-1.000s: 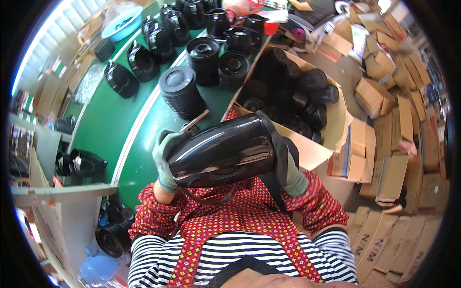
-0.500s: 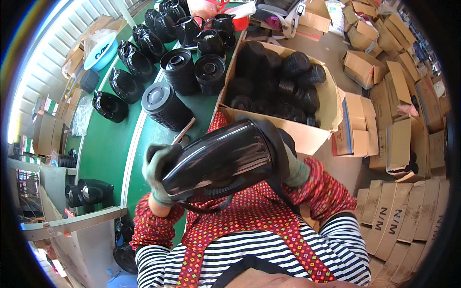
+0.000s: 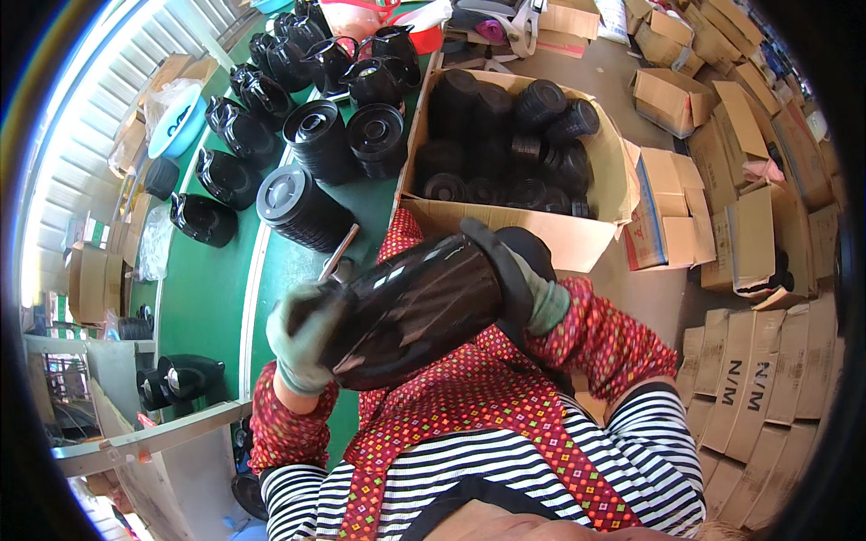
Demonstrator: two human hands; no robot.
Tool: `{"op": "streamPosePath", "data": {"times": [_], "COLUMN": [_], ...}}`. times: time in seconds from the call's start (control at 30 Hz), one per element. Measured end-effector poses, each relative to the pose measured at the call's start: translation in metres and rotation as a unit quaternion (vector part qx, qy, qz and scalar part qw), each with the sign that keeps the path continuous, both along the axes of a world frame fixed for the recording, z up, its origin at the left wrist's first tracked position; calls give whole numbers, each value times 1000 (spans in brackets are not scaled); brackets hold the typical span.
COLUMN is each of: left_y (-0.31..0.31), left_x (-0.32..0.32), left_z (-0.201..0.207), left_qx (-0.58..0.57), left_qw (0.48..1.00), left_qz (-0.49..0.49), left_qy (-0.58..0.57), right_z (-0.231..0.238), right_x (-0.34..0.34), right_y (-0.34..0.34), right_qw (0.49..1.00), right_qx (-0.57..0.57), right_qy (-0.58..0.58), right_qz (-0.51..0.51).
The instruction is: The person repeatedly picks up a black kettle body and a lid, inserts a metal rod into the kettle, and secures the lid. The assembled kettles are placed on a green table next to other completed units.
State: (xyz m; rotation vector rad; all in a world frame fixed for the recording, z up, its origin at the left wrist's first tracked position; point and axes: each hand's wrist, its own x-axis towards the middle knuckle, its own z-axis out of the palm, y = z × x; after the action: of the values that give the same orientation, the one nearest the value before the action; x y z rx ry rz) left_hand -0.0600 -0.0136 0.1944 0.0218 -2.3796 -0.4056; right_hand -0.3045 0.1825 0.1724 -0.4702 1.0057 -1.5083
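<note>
A glossy black jug (image 3: 424, 311) lies on its side between my two gloved hands, in front of my red patterned apron. My left hand (image 3: 305, 343), slightly blurred, is closed round its left end. At the other end, my right hand (image 3: 534, 293) grips the jug; its fingers are partly hidden by dark glove material and the jug's end. Just beyond the jug stands a tilted stack of black round lids (image 3: 307, 212) on the green table (image 3: 212, 279). A small metal piece (image 3: 338, 257) sticks up beside that stack.
Several black jugs (image 3: 225, 178) stand in rows on the table, with more lid stacks (image 3: 377, 140) nearby. An open carton (image 3: 505, 221) full of black round parts sits at the table's right. Further right are open boxes (image 3: 672, 203) and stacked flat cartons (image 3: 749, 388). A blue basin (image 3: 176, 126) is far left.
The jug has turned a little in my hands, and its left end has dropped slightly. My left hand has shifted its hold on that end. The view has moved slightly.
</note>
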Motion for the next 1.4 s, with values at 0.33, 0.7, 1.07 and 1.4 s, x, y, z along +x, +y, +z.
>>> {"op": "streamPosePath", "data": {"times": [0.33,0.7,1.07,1.4], "left_y": [19,-6,14,66], "left_x": [-29,-22,-14,-52], "left_z": [2,-98,-80,-111], "left_qx": [256,613,687,860], "left_qw": [965,785,724,419], "left_qz": [62,-67,-55,-287], "left_qy": [-8,-57,-28,62], "right_z": [-19,-20,-5,37], "right_x": [3,2,-11,-13], "right_y": [4,1,-7,-6], "right_qw": [967,916,912,703], "right_qx": [-151,-214,-228,-359], "right_qy": [183,312,337,614], "right_qz": [-92,-135,-58,9]}}
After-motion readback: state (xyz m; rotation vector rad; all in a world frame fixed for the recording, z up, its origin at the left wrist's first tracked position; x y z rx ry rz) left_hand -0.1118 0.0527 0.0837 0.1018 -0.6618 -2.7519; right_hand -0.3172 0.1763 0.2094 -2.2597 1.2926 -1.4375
